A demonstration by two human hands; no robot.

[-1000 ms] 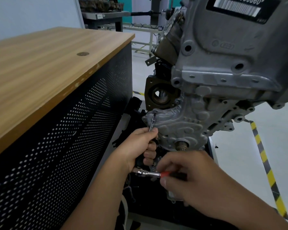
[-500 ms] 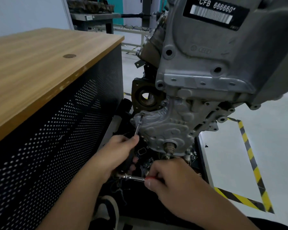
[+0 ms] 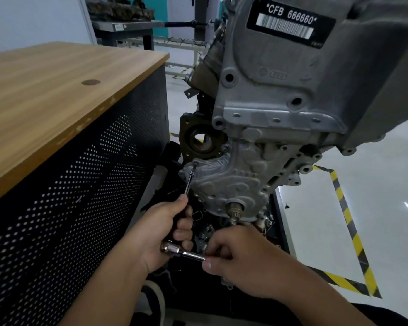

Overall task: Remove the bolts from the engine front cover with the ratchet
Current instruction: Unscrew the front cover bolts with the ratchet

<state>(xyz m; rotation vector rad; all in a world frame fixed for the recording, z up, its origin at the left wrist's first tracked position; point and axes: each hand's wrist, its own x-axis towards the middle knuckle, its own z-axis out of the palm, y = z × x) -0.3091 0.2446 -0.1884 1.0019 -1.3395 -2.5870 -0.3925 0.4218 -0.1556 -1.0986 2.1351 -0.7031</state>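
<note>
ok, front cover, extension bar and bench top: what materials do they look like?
Front cover: likely cast aluminium, matte grey, grainy ribbed surface.
Extension bar: probably chromed steel, bright mirror sheen.
Bench top: wood-grain, possibly laminate; edge is chipped.

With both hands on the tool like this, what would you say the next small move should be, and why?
Probably swing the ratchet handle with the right hand while the left hand steadies the extension. Its tip sits on the bolt at the front cover's upper left corner, which looks still seated.
</note>
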